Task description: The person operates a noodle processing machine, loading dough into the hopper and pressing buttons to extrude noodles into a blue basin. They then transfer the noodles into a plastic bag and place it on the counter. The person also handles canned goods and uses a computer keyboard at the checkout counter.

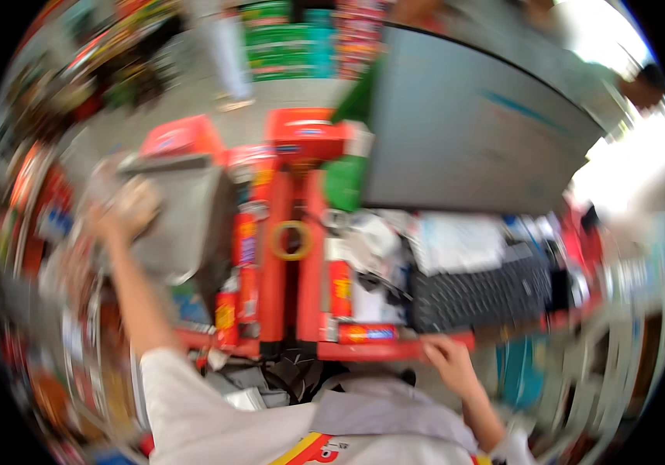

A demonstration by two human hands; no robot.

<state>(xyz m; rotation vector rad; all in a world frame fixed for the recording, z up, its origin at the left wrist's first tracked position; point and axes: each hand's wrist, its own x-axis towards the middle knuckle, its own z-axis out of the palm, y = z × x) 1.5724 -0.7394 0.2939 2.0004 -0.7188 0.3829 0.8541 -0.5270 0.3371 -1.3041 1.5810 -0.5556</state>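
Note:
My left hand (pixel 135 203) is stretched out to the left, at the left side of a grey metal tray-like surface (pixel 178 226). Motion blur hides its fingers and whatever may be in them. Something pale and translucent, perhaps a plastic bag (pixel 100 180), shows beside it. Down at the front, my right hand (pixel 451 363) rests by the edge of a red counter (pixel 379 350), thumb and forefinger slightly apart, with nothing visible in it. A black keyboard (pixel 483 288) lies just beyond that hand, and white papers (pixel 457 241) lie behind the keyboard.
A large monitor (pixel 472 128) stands at the back right. On the counter are a yellow tape roll (pixel 292 240), several red packets (pixel 245 238) and a red box (pixel 306 133). Stacked green cartons (pixel 277 49) stand beyond. One person (pixel 640 87) is at the right, another (pixel 231 58) at the back.

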